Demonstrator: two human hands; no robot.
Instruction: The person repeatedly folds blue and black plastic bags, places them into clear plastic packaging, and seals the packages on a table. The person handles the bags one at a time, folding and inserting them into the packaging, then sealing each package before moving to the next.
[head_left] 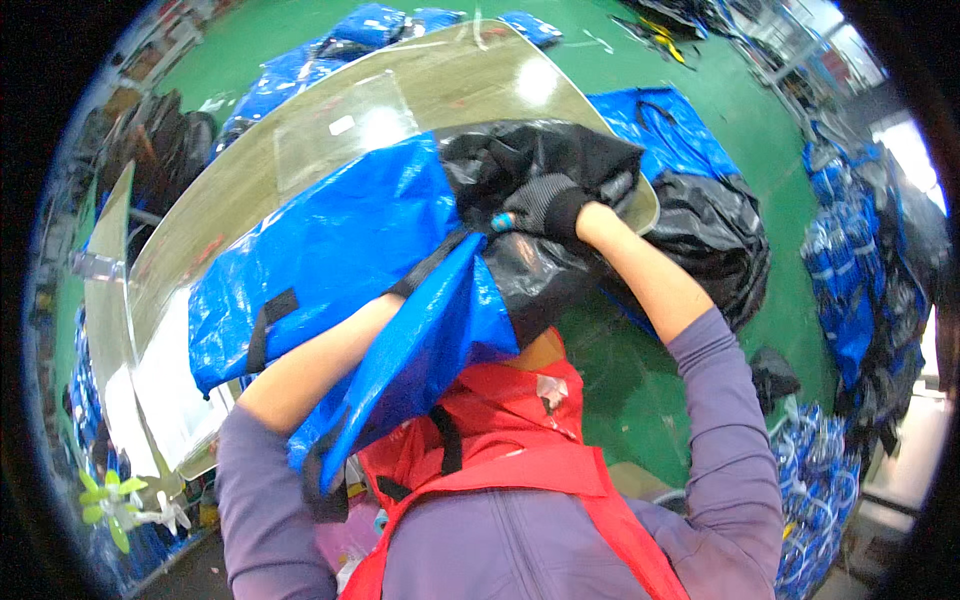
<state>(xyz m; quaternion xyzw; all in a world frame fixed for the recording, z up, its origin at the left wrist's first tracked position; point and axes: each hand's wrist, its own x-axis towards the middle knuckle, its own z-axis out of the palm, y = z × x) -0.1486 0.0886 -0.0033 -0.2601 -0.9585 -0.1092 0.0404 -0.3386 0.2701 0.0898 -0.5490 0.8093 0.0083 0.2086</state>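
**Across the table [470, 75], a bag [330, 240] under two hands**

In the head view, the bag lies over the table's near side, blue to the left and black to the right, with a blue flap hanging off the edge toward the person's red apron [490, 410]. The right hand [545, 208], in a dark ribbed glove with a teal tip, is closed on the black part, near where it meets the blue. The left hand [432, 264] is mostly hidden by the blue flap; whether it grips cannot be told. A clear sheet [300, 150] lies on the table beyond the bag. Just past the table's right end is another blue and black bundle [710, 225]. More blue bags [365, 28] lie on the green floor [790, 260] beyond the far edge, and a blue pile [840, 250] stands at far right.
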